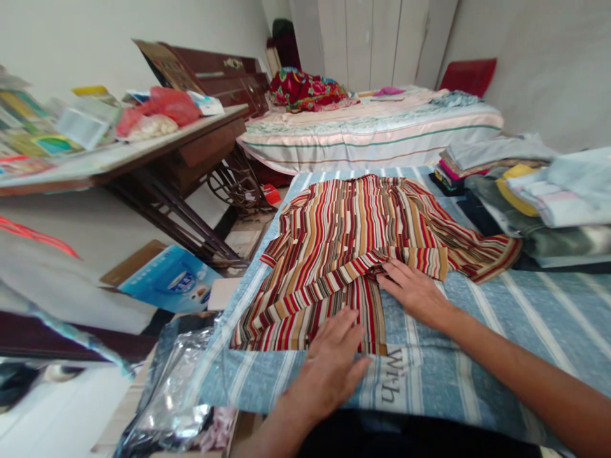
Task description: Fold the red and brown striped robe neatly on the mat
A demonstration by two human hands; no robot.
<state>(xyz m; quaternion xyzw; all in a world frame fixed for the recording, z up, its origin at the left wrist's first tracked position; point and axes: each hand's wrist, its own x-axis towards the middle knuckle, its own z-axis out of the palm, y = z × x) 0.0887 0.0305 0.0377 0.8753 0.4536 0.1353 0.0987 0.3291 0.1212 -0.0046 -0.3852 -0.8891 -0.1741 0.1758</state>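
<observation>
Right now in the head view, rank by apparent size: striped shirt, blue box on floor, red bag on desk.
1. striped shirt
2. blue box
3. red bag, farther from the camera, so its rank is unsure

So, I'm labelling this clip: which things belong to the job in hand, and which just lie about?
In hand: red-and-tan striped shirt, blue striped cloth under it, left hand, right hand.
Lying about: folded clothes stack, blue printed box, silvery plastic bag.
</observation>
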